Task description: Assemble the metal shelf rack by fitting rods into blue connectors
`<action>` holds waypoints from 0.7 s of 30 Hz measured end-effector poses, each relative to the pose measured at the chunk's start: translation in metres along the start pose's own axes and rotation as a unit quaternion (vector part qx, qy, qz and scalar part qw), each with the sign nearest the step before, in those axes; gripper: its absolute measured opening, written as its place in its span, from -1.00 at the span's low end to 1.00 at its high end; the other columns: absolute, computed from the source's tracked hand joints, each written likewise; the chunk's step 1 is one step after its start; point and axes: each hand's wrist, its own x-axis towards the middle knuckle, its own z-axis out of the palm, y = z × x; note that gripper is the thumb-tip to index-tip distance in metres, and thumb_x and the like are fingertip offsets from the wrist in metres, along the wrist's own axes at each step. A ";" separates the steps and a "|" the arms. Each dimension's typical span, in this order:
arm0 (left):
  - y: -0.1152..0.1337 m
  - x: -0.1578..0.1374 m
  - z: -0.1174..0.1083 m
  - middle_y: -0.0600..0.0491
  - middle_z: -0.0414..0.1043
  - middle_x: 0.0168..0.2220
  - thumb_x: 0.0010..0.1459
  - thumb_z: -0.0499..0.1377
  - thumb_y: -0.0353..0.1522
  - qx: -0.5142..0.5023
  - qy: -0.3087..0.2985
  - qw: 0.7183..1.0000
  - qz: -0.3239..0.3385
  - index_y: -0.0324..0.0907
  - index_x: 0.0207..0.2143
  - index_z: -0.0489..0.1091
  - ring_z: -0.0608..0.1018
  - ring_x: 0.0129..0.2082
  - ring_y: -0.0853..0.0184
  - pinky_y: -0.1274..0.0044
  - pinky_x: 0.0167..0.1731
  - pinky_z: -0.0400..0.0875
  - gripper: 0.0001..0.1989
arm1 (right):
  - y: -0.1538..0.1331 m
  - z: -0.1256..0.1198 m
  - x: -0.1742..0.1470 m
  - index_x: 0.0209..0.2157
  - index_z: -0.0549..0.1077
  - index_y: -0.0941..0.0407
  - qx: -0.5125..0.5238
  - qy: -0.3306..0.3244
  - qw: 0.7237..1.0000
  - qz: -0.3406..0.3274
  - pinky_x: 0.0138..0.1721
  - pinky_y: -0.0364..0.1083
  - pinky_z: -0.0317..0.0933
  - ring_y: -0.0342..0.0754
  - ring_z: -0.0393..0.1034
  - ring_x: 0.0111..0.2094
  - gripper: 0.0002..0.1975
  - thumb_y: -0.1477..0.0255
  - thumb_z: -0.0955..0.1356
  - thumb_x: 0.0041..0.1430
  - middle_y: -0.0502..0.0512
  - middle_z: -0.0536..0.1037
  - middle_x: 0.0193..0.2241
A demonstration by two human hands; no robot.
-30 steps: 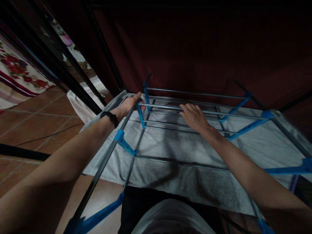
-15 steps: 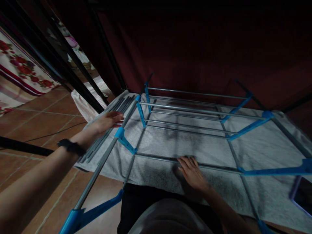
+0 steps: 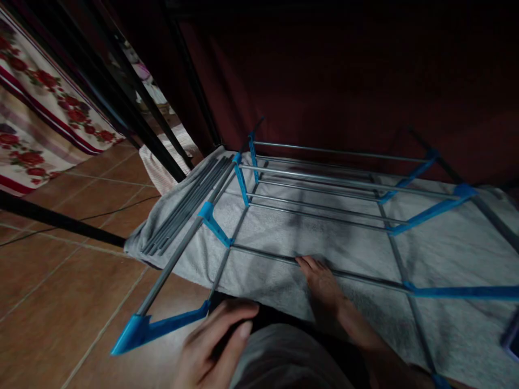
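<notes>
On the gray blanket (image 3: 275,235) sits the rack (image 3: 206,210), its near bar (image 3: 263,253) under the right hand (image 3: 324,283), fingers close together, grip unclear; the left hand's (image 3: 203,348) bent fingers pinch nothing; a hard push could tip the rack.
</notes>
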 end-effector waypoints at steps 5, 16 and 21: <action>-0.115 0.034 0.089 -0.07 0.56 -0.17 0.17 0.15 -0.31 -0.056 0.176 0.975 -0.127 -0.14 -0.16 0.49 0.63 -0.19 0.23 0.40 -0.10 0.59 -0.78 | -0.002 -0.003 0.002 0.30 0.38 0.05 -0.007 -0.021 1.000 0.020 0.17 -0.01 0.27 0.01 0.48 0.06 -0.44 0.66 0.15 0.38 0.17 0.53 0.15; -0.194 0.096 0.105 -0.13 0.53 0.01 0.09 0.11 -0.50 0.039 0.228 0.964 -0.128 -0.24 0.06 0.38 0.54 0.12 0.10 0.28 0.22 0.39 -0.56 | 0.000 0.002 0.002 0.27 0.41 0.07 -0.021 -0.006 1.000 0.018 0.11 0.00 0.30 0.01 0.48 0.04 -0.47 0.63 0.13 0.39 0.18 0.54 0.14; -0.202 0.099 0.097 -0.13 0.59 -0.07 0.24 0.09 -0.41 0.078 0.187 0.971 -0.128 -0.18 -0.02 0.45 0.60 0.02 0.10 0.28 0.11 0.46 -0.71 | 0.002 0.002 0.002 0.25 0.42 0.03 -0.015 0.005 1.000 0.007 0.08 -0.01 0.31 0.01 0.50 0.01 -0.49 0.61 0.15 0.40 0.16 0.56 0.11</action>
